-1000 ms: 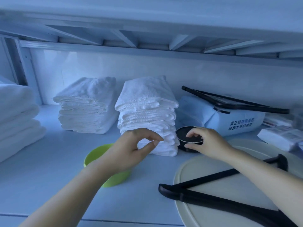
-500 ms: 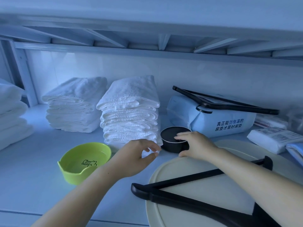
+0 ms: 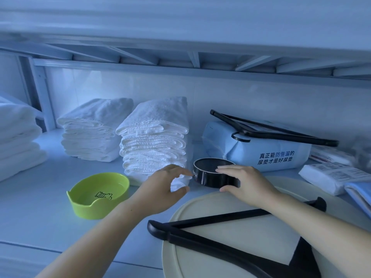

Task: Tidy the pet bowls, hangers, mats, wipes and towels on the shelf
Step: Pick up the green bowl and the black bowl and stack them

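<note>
Comparing the head view with a second earlier, the right hand (image 3: 248, 184) had gone from touching the black bowl (image 3: 213, 172) to clasping its rim between fingers and thumb, apparently lifting its near side, while the left hand (image 3: 162, 192), half-curled and empty, had drifted toward it from eight o'clock — I judged both hands were about to move it. At seven o'clock of the towel stack (image 3: 154, 137) sat the green bowl (image 3: 98, 195); the near hanger (image 3: 230, 239) ran out of frame at five o'clock, and the bowl's lettering was unreadable.

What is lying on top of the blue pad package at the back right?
A black hanger lies across the top of the blue package. Its far end runs behind the package's top edge, out of sight.
</note>
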Demonstrator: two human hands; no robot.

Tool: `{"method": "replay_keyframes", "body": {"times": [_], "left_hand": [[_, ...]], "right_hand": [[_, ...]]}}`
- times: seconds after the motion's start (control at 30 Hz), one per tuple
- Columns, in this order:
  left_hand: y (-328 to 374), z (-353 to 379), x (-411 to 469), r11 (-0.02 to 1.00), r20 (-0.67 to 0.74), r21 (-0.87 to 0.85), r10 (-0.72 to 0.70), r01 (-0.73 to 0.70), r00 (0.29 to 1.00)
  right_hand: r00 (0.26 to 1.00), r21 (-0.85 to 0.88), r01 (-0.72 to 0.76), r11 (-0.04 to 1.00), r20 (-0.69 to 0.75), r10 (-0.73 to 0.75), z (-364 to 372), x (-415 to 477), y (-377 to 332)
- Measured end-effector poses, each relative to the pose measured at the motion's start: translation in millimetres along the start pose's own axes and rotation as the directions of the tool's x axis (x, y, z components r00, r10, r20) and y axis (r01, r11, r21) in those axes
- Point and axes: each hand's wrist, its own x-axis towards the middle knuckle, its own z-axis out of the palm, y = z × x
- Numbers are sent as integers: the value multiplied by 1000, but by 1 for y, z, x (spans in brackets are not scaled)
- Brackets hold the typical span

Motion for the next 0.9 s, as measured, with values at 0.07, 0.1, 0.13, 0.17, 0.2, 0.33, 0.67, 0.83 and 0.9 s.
{"method": "replay_keyframes", "body": {"times": [0.07, 0.1, 0.13, 0.17, 0.2, 0.33, 0.67, 0.83, 0.9], "left_hand": [[3, 1, -1, 1000, -35, 12, 20, -19, 999], [5, 1, -2, 1000, -53, 13, 27, -27, 998], [6, 0, -2, 999, -73, 9, 35, -35, 997], [8, -1, -3, 999, -97, 0, 47, -47, 994], [9, -2, -4, 998, -121, -12, 61, -63, 991], [12, -16, -10, 994, -185, -35, 93, -101, 978], [-15, -82, -60, 997, -269, -55, 30, -46, 963], [-41, -121, -86, 996, -359, -80, -62, 35, 931], [-51, -135, -95, 993, -388, -106, -84, 46, 918]], "right_hand": [[999, 63, 9, 998, -49, -6, -10, -9, -6], [998, 97, 16, 995, -67, -9, -15, -12, -10], [997, 132, 26, 991, -80, -15, -20, -16, -15], [996, 163, 38, 986, -91, -23, -25, -19, -19], [994, 190, 51, 980, -101, -32, -28, -21, -24], [988, 258, 119, 959, -129, -88, -35, -23, -47], [981, 452, 193, 871, -98, -166, -13, 16, -108], [973, 619, 212, 756, -62, -222, 0, 48, -153], [966, 661, 216, 719, -35, -257, 6, 59, -171]]}}
